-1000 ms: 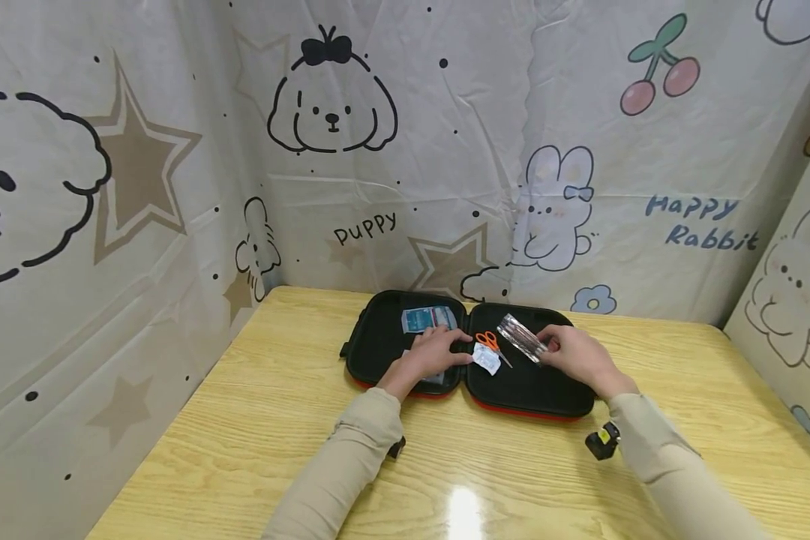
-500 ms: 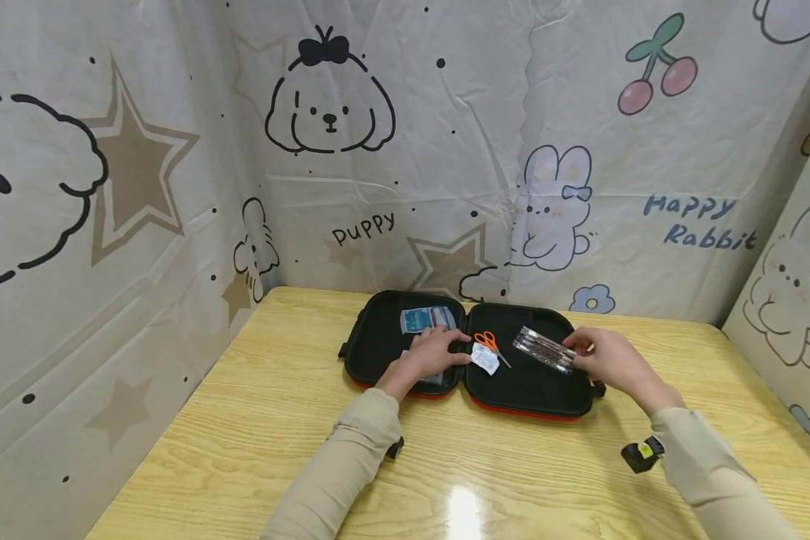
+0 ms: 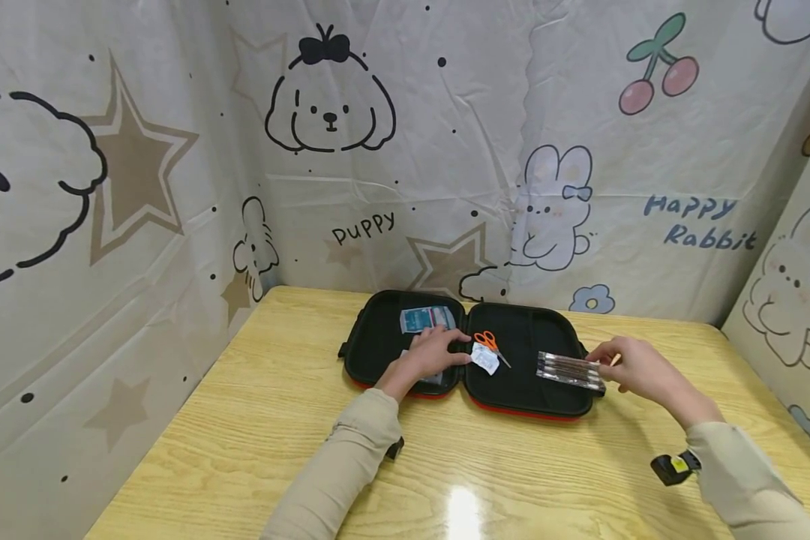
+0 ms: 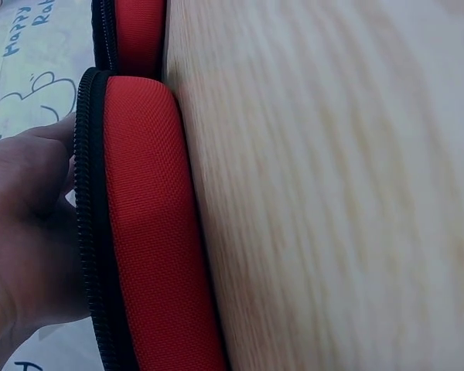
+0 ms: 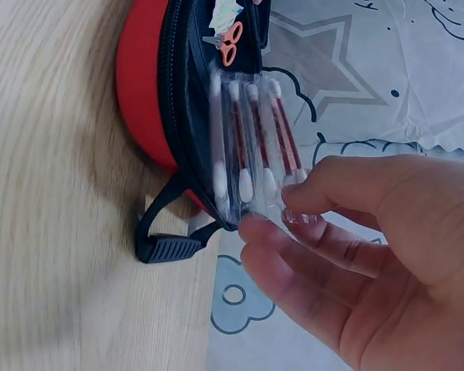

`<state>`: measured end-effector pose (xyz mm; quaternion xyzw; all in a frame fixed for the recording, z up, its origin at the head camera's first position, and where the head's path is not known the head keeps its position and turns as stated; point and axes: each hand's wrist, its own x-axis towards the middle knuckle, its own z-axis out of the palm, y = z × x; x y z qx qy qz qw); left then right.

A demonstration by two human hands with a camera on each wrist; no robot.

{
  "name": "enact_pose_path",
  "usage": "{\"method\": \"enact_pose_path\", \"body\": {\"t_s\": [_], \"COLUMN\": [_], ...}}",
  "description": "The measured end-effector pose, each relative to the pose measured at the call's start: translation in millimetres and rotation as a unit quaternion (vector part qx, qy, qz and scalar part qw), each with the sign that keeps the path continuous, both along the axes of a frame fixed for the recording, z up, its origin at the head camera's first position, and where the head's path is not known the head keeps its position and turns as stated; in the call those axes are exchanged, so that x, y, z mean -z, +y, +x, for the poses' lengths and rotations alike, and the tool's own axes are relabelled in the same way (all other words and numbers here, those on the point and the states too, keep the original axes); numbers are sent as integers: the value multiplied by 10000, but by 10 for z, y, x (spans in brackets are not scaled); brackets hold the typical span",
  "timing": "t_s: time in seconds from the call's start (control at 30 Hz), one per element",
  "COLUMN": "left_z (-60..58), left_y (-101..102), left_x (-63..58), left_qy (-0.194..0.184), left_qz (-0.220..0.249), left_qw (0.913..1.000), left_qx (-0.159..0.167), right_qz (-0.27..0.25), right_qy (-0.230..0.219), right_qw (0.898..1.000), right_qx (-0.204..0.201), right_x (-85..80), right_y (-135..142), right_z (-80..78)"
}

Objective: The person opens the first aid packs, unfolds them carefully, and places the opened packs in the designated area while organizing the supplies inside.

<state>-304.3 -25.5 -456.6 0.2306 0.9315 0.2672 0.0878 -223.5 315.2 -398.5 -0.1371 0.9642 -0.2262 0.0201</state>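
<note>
My right hand (image 3: 637, 367) pinches one end of a strip of swabs (image 5: 247, 147), white-tipped with dark red shafts, each in clear wrapping. The strip reaches out over the right rim of an open zip case (image 3: 506, 394), black inside and red outside. Over the case's left half lies my left hand (image 3: 428, 356), thumb and fingers spread apart, with nothing in its grasp. In the left wrist view the case's red wall (image 4: 151, 193) hides part of that hand. Close to its thumb is a crumpled white packet (image 3: 484, 359), under orange-handled scissors (image 3: 487, 340).
A blue and white packet (image 3: 420, 319) lies in the case's left half, with another packet partly covered by the left hand. A black handle (image 5: 170, 247) sticks out from the case's right side. The wooden table (image 3: 256, 420) meets a printed curtain (image 3: 378, 180) behind.
My right hand has moved right and a little toward me, carrying the swab strip from near the scissors to the case's right edge. The left hand keeps its place.
</note>
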Motion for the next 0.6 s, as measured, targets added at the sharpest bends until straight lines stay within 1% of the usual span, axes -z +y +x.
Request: {"method": "enact_pose_path", "body": {"t_s": [0.23, 0.5, 0.6], "left_z": [-8, -24, -38], "left_y": [-5, -9, 7], "left_x": [4, 14, 26], "left_qy": [-57, -49, -62], "left_qz": [26, 34, -42], "left_qw": [10000, 10000, 10000], "left_qx": [7, 1, 7], "right_qz": [157, -23, -48], "right_qy": [-123, -705, -767], "right_qw": [9998, 9975, 9970], "right_qx": [25, 98, 45], "right_x": [-37, -44, -17], "right_y": [62, 27, 16], "right_z": [70, 90, 90]}}
